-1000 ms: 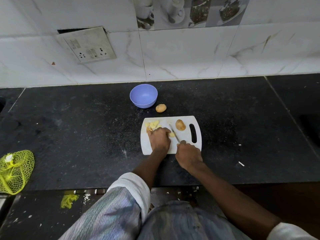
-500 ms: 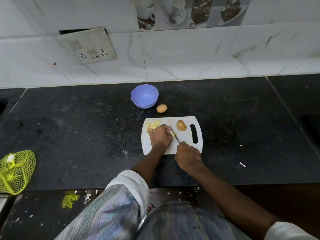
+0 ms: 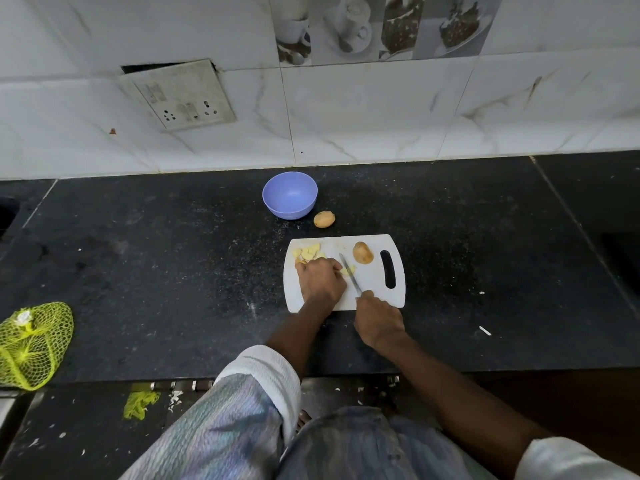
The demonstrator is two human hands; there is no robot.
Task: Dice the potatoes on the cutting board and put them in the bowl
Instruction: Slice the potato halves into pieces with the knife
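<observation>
— Potato pieces (image 3: 348,270) sit under my left hand (image 3: 320,280) on the cutting board (image 3: 377,292); my fingers curl down over them and pin them just beside the blade. My right hand (image 3: 379,322) is clenched round the handle of the knife (image 3: 350,274), tip pointing away from me.

— How do you mean to cut them well?

— I think I should keep my left fingertips tucked back from the edge, since the blade runs right alongside them. Short, straight strokes, and I slide the holding hand back a little after each one, so the cubes come out even.

— And the other potatoes?

— One potato half (image 3: 362,252), skin still on, lies on the board near the handle slot, apart from the knife. A heap of cut pieces (image 3: 309,252) lies at the far left corner, touching my knuckles. A whole potato (image 3: 324,219) waits on the black counter (image 3: 173,271), between board and bowl.

— What is in the bowl?

— As far as I can see, nothing. The blue bowl (image 3: 290,195) stands beyond the board near the wall, and no dice have gone in yet. I judge the task well short of halfway.

— Anything else holding things?

— A yellow net bag (image 3: 34,344) at the counter's left edge; what it holds I cannot tell.
</observation>
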